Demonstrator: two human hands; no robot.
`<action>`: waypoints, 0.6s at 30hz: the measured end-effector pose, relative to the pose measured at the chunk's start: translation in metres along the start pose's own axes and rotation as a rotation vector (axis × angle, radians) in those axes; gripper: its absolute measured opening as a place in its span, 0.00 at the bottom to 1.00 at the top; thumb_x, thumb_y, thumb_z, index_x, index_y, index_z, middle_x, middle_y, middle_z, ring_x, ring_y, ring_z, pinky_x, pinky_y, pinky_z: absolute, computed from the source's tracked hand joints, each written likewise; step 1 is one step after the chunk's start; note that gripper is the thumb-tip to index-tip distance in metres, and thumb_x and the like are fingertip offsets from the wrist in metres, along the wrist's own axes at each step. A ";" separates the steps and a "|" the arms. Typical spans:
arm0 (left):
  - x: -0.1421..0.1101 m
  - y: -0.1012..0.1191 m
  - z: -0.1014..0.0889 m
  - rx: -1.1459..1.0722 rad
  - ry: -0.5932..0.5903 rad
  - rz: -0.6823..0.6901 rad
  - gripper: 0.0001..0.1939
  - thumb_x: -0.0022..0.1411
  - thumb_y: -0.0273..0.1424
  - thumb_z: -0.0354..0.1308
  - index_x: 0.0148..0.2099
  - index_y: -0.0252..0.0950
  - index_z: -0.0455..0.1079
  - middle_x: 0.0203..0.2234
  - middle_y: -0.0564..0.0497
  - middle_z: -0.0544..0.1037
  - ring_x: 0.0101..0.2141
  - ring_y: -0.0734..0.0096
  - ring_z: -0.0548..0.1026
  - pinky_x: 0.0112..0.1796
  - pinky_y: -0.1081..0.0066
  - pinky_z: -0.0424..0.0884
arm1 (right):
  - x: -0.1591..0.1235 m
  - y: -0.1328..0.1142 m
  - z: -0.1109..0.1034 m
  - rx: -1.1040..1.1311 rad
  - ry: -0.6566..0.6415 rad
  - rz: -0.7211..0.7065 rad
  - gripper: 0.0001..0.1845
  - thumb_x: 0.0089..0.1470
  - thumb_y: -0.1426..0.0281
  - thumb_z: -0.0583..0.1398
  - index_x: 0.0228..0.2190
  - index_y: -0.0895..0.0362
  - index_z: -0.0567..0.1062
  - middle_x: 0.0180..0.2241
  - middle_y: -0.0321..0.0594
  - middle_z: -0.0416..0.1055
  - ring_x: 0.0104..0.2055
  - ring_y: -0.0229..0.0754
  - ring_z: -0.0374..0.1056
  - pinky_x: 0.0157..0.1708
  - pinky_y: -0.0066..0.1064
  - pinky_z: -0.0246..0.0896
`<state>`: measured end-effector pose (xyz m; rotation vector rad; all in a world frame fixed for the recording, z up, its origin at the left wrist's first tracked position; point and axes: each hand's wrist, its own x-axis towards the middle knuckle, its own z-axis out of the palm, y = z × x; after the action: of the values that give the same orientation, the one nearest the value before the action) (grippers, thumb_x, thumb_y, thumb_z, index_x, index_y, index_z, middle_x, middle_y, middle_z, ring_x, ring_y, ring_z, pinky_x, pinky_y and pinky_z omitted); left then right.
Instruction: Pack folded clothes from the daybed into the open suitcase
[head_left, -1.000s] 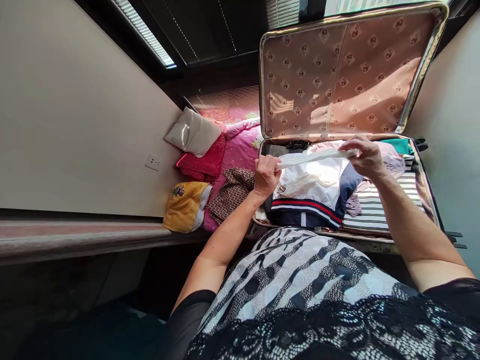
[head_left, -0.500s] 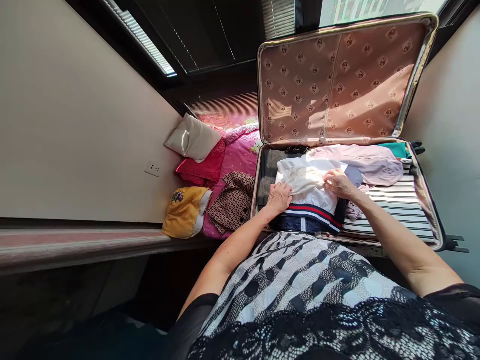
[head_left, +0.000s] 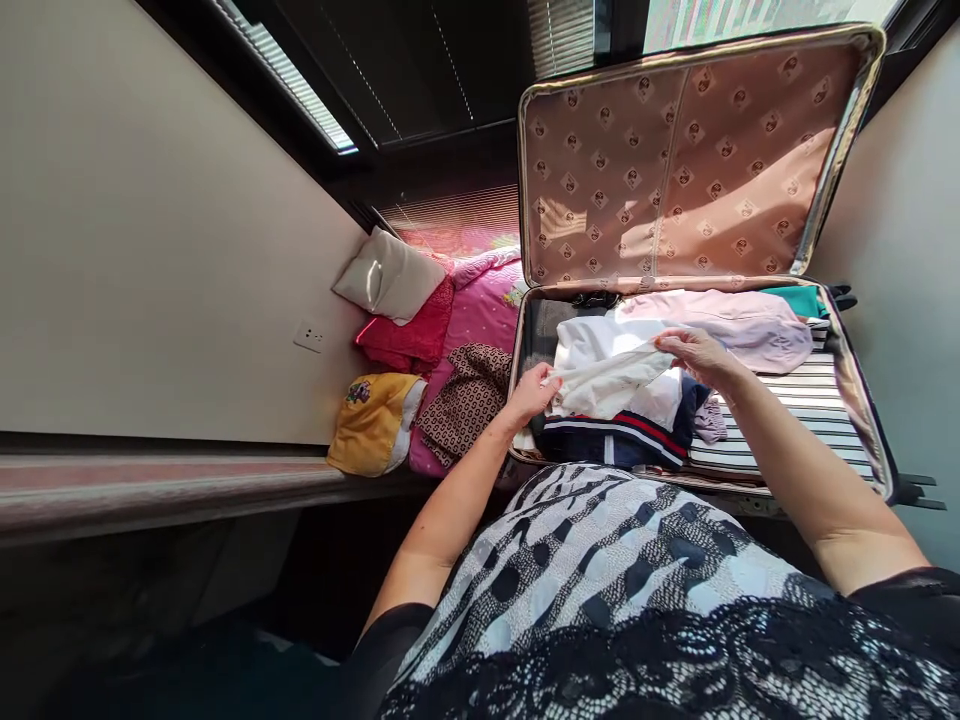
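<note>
Over the packed clothes in an open suitcase (head_left: 855, 400), a cream-white cloth garment (head_left: 611, 380) is stretched between my two hands. My left hand (head_left: 534, 392) pinches its left end, and my right hand (head_left: 697, 357) pinches the upper right end. What kind of garment it is I cannot make out. Beneath it lies a white and navy jacket (head_left: 645, 432) with a red, white and navy striped hem. To the right are a pale pink garment (head_left: 724, 310) and a black-and-white striped cloth (head_left: 780, 415).
The patterned suitcase lid (head_left: 667, 170) leans open toward the window. Left of the case are a brown patterned cloth (head_left: 469, 400), a yellow cloth (head_left: 371, 425), red fabric (head_left: 409, 340) and a beige cushion (head_left: 390, 275). A wall (head_left: 187, 250) bounds the left side.
Both hands have lifted the cream-white cloth off the jacket and pulled it taut. My left hand has shifted left, my right hand slightly right and up.
</note>
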<state>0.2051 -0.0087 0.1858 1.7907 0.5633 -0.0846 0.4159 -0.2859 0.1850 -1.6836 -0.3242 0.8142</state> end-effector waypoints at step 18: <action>0.048 0.019 0.039 -0.033 -0.568 0.140 0.20 0.50 0.35 0.79 0.44 0.32 0.85 0.35 0.50 0.84 0.39 0.61 0.81 0.45 0.67 0.75 | -0.005 -0.031 0.016 0.005 -0.203 -0.184 0.26 0.39 0.52 0.78 0.32 0.54 0.77 0.29 0.39 0.75 0.31 0.42 0.68 0.32 0.35 0.68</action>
<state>0.2644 -0.0323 0.1747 1.6677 0.0315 -0.4674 0.4082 -0.2686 0.2147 -1.5437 -0.6076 0.8479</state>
